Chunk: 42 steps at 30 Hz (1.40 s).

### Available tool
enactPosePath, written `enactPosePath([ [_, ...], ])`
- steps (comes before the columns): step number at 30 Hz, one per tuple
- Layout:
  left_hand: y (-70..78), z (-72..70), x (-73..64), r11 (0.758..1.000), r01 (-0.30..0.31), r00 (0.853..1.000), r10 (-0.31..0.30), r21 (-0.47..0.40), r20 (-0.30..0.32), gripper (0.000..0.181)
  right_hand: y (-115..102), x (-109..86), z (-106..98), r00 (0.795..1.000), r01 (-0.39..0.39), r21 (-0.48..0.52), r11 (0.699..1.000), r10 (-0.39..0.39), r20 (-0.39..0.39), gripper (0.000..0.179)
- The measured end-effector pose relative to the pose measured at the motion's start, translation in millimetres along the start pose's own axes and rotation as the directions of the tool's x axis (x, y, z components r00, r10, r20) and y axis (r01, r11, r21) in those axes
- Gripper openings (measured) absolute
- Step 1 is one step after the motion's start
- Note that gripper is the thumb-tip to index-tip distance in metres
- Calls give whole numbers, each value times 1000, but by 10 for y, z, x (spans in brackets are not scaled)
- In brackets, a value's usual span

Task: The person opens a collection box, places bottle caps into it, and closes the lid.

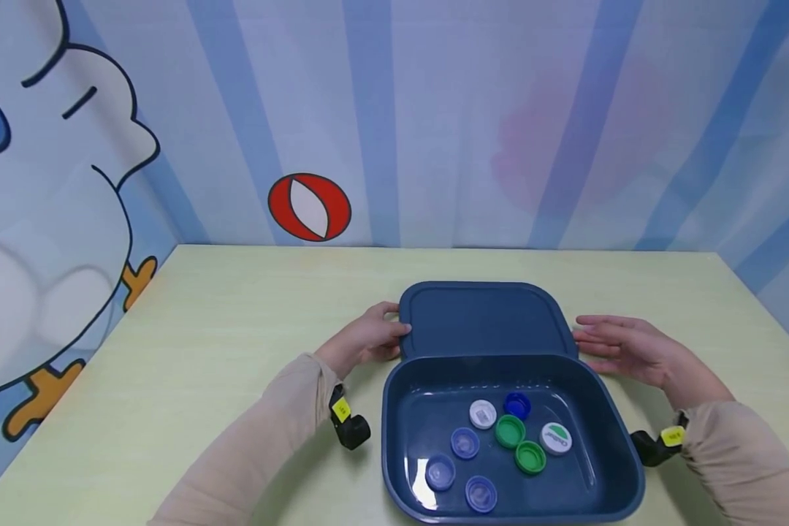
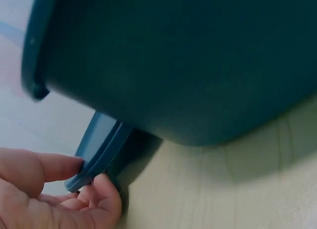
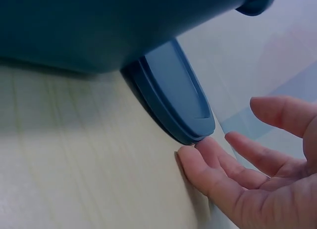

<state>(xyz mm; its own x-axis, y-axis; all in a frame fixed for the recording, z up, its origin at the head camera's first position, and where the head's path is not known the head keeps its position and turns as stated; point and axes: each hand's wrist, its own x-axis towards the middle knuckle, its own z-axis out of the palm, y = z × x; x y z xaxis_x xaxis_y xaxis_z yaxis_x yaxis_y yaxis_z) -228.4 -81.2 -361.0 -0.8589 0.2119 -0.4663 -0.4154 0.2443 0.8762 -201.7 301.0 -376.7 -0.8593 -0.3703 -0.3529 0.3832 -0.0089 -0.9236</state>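
A dark blue lid (image 1: 486, 318) lies behind a matching dark blue box (image 1: 605, 446) on the table. My left hand (image 1: 373, 334) pinches the lid's left edge, thumb on top and fingers beneath, as the left wrist view shows with the lid edge (image 2: 96, 152) in its grasp. At the lid's right side is my right hand (image 1: 631, 352), its fingers spread loosely. In the right wrist view the fingertips (image 3: 190, 157) are right at the lid's corner, with the thumb held away. Several bottle caps lie inside the box, among them a green cap (image 1: 510, 432), a white cap (image 1: 555, 438) and a purple-blue cap (image 1: 440, 473).
The pale wooden table (image 1: 237, 314) reaches back to a striped blue backdrop (image 1: 460, 131) with a printed red-and-white ball (image 1: 309, 207). Black wrist cameras sit by both sleeves, the left camera (image 1: 350, 424) beside the box's left wall and the right camera (image 1: 657, 446) by its right.
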Motion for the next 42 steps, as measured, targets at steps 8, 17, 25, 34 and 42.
enactPosePath([
  [8,26,-28,-17,1000,-18,1000,18,-19,3,48,-16,-27,30,1000,15,18,1000,-14,-18,22],
  [17,42,-41,-15,995,-40,997,45,-89,55,48,-2,-8,55,998,38,83,996,-33,-62,17],
  [25,118,-61,-47,991,-73,995,81,-115,64,47,-6,-23,75,996,75,104,992,-68,-65,28],
  [34,436,-117,-187,977,-214,975,215,-24,54,49,-107,-24,108,976,215,124,969,-208,-70,34],
  [42,566,-115,-329,954,-300,953,298,27,50,48,-230,-97,118,951,310,159,938,-300,-79,36],
])
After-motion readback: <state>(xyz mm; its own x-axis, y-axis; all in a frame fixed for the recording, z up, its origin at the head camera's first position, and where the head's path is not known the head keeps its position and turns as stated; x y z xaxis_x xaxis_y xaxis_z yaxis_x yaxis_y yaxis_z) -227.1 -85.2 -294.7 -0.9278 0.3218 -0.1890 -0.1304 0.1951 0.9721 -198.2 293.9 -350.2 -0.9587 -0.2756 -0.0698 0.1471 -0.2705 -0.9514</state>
